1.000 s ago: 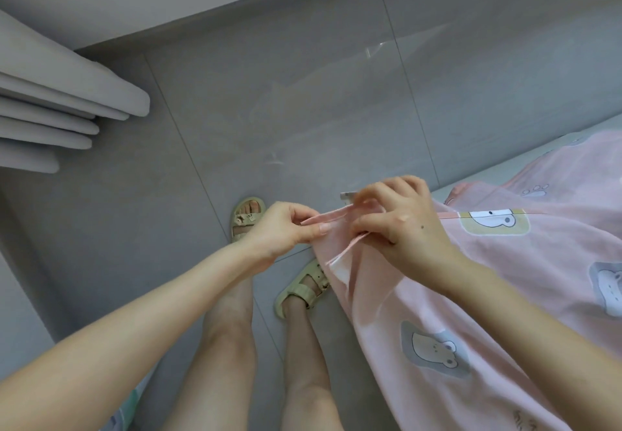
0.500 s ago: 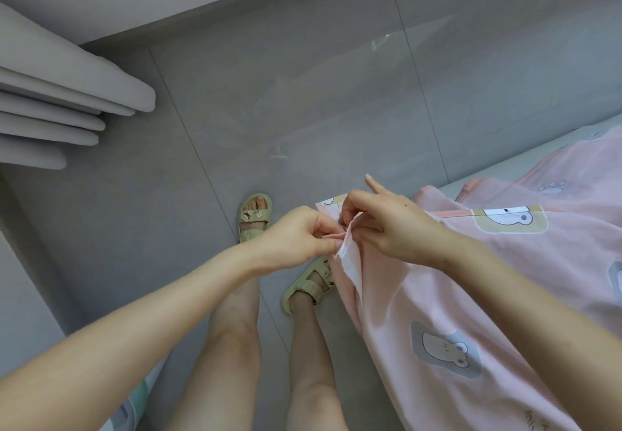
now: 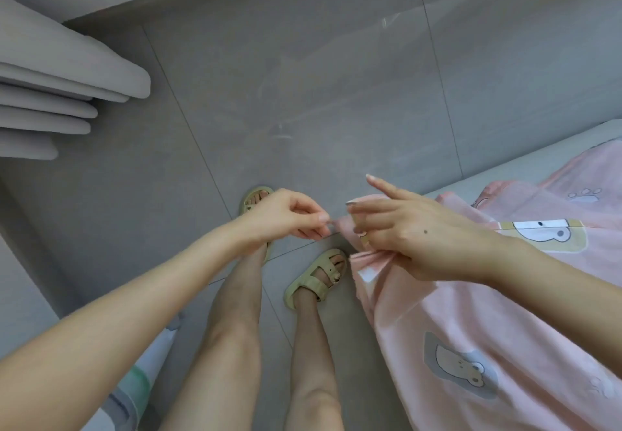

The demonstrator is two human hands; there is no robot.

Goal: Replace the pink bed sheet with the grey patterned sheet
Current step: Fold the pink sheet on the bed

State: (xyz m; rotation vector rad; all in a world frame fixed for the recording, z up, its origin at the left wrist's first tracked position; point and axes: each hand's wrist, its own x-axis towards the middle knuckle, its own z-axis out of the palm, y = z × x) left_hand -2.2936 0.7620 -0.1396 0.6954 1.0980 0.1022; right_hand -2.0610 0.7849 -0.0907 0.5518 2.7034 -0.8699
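The pink bed sheet (image 3: 478, 323), printed with cartoon bears, hangs from the right side down toward the floor. My left hand (image 3: 286, 215) pinches the tip of the sheet's corner between thumb and fingers. My right hand (image 3: 414, 232) grips the same corner a little to the right, its index finger sticking out straight. Bunched folds of the sheet hang below my right hand. The grey patterned sheet is not in view.
Grey floor tiles (image 3: 303, 94) fill the middle of the view. My feet in beige sandals (image 3: 316, 279) stand just left of the hanging sheet. Pale curtain folds (image 3: 60, 94) sit at the upper left. The bed's pale edge (image 3: 538, 147) shows behind the sheet at right.
My hands have drawn slightly apart along the sheet's corner. My right index finger has lifted off the fabric and points outward.
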